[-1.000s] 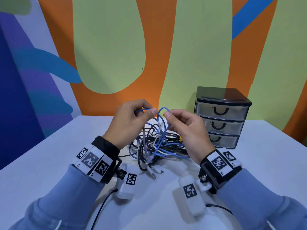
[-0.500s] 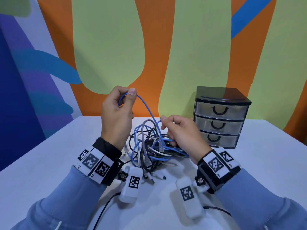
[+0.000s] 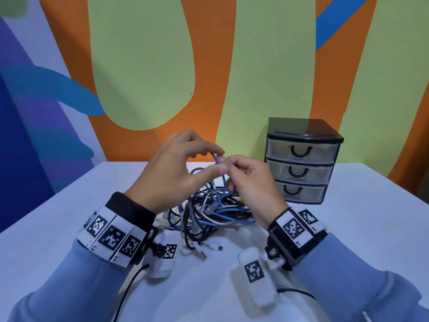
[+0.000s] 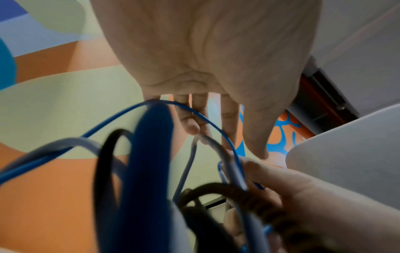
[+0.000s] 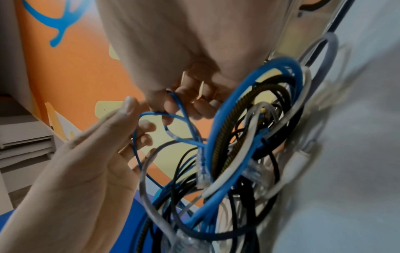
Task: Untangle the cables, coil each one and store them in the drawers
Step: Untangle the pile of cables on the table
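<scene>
Landmark: cable tangle (image 3: 209, 212) on white table (image 3: 58, 228), heaped blue, black, white and grey strands.

Left hand (image 3: 171, 175): raised above tangle, left of its centre. Fingers long and loosely spread, thumb tip near forefinger. Thin blue cable (image 3: 217, 159) arcs past fingertips; contact with it not resolved in head view. Left wrist view: same blue cable (image 4: 190, 111) crosses in front of straight fingers (image 4: 190, 119), none curled round it.

Right hand (image 3: 250, 182): above tangle, right of its centre, fingertips almost meeting left hand's. Thumb and forefinger pinched on thin blue cable at top of its loop. Right wrist view: blue loop (image 5: 173, 116) held at fingertips (image 5: 168, 106), remainder dropping into tangle (image 5: 249, 154).

Clear plug end of blue cable (image 3: 211, 206) hanging into tangle, just under both hands.

Drawer unit (image 3: 301, 163): right of tangle, farther back, near painted wall. Black frame, 3 translucent drawers, 3 black handles, all 3 pushed in. Apart from tangle.

Loose connector ends (image 3: 219, 248) at near edge of tangle.
</scene>
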`<state>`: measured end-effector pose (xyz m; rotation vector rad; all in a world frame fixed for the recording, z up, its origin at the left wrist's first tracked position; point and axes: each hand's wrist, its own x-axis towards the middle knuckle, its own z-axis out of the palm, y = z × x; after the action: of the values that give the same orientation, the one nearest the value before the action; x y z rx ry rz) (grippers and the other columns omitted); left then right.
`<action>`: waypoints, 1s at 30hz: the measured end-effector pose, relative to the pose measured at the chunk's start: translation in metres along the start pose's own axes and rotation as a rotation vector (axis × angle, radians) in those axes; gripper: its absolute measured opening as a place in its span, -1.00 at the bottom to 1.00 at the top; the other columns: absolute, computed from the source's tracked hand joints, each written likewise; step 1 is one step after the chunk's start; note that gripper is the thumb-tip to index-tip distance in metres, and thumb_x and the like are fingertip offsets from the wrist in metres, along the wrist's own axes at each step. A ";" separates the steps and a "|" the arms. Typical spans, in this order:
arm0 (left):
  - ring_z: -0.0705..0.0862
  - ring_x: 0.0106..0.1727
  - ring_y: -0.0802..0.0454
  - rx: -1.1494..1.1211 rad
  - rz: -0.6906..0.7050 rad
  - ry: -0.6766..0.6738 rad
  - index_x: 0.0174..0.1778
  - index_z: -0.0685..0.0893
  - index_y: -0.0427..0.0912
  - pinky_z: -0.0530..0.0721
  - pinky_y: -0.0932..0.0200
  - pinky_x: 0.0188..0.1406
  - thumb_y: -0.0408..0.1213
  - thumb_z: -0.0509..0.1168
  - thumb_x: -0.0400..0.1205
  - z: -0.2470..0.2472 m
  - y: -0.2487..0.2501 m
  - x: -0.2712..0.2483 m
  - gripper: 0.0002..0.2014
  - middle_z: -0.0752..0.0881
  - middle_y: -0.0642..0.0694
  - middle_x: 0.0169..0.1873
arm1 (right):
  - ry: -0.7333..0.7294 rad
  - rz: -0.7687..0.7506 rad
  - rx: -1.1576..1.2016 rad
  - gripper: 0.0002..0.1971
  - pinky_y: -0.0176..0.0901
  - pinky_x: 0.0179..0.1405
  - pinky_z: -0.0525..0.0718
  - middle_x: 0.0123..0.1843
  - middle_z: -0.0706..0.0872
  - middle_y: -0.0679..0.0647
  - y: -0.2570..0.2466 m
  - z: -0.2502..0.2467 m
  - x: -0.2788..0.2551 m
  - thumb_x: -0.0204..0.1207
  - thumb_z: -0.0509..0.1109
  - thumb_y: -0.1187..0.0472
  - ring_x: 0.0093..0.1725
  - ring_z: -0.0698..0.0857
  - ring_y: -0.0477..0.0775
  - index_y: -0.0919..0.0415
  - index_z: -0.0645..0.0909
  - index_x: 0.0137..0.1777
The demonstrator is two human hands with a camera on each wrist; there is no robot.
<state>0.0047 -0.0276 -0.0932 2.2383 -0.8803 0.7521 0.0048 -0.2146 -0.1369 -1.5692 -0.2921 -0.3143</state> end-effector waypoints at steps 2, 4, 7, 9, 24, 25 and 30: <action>0.60 -0.07 0.19 0.066 0.017 0.013 0.15 0.85 0.25 0.44 0.15 -0.13 0.25 0.51 0.57 0.001 -0.002 0.000 -0.70 0.58 0.14 -0.19 | -0.011 0.010 -0.001 -0.78 -0.12 -0.34 0.41 -0.52 0.56 -0.08 0.001 0.000 -0.001 0.72 0.47 0.05 -0.43 0.46 0.02 0.00 0.85 -0.14; 0.56 -0.20 0.14 0.064 0.042 0.052 0.06 0.87 0.19 0.38 0.16 -0.23 0.19 0.55 0.56 0.000 -0.004 0.002 -0.75 0.54 0.12 -0.30 | -0.020 0.024 -0.007 -0.79 -0.21 -0.39 0.44 -0.52 0.54 -0.10 0.002 0.001 -0.001 0.73 0.45 0.06 -0.44 0.47 -0.04 0.03 0.83 -0.11; 0.51 -0.32 0.11 0.049 0.082 0.133 -0.12 0.88 0.02 0.32 0.21 -0.31 -0.02 0.64 0.59 -0.002 -0.005 0.003 -0.85 0.53 0.09 -0.39 | -0.020 0.055 0.035 -0.71 -0.19 -0.42 0.50 -0.48 0.50 -0.04 0.002 0.003 0.001 0.78 0.39 -0.01 -0.44 0.46 -0.04 0.12 0.77 -0.09; 0.49 -0.36 0.09 0.032 0.063 0.223 -0.16 0.82 -0.09 0.37 0.19 -0.33 -0.11 0.62 0.62 -0.002 -0.003 0.003 -0.83 0.54 0.06 -0.43 | -0.038 0.068 0.058 -0.70 -0.12 -0.42 0.48 -0.47 0.50 0.00 0.003 0.003 0.002 0.81 0.33 0.00 -0.46 0.44 0.01 0.09 0.77 -0.07; 0.37 -0.35 -0.19 -0.453 -0.345 0.773 -0.14 0.58 0.06 0.50 -0.29 -0.34 0.05 0.38 0.79 -0.032 -0.027 0.010 -0.75 0.39 -0.15 -0.39 | 0.167 0.155 0.017 -0.61 -0.20 -0.32 0.57 -0.18 0.70 0.05 -0.003 -0.002 0.004 0.84 0.22 0.18 -0.17 0.62 0.00 0.18 0.74 -0.20; 0.34 -0.38 -0.09 -0.534 -0.400 0.773 -0.19 0.56 0.01 0.44 -0.17 -0.39 0.04 0.38 0.80 -0.033 -0.029 0.011 -0.70 0.38 -0.08 -0.42 | 0.138 0.168 0.044 -0.60 -0.15 -0.28 0.63 -0.17 0.73 0.09 -0.007 -0.003 0.004 0.83 0.24 0.20 -0.13 0.67 0.05 0.21 0.71 -0.26; 0.12 -0.46 0.04 -1.056 -0.527 0.723 -0.42 0.48 -0.06 0.21 0.16 -0.44 0.18 0.28 0.82 -0.047 -0.031 0.013 -0.46 0.30 0.04 -0.50 | -0.038 0.066 -0.175 -0.74 -0.13 -0.15 0.71 -0.10 0.86 0.06 -0.015 -0.005 0.003 0.74 0.43 0.13 -0.25 0.78 -0.10 0.31 0.69 -0.12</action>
<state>0.0226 0.0188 -0.0638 1.0374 -0.1846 0.5613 0.0015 -0.2194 -0.1222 -1.7547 -0.2469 -0.2644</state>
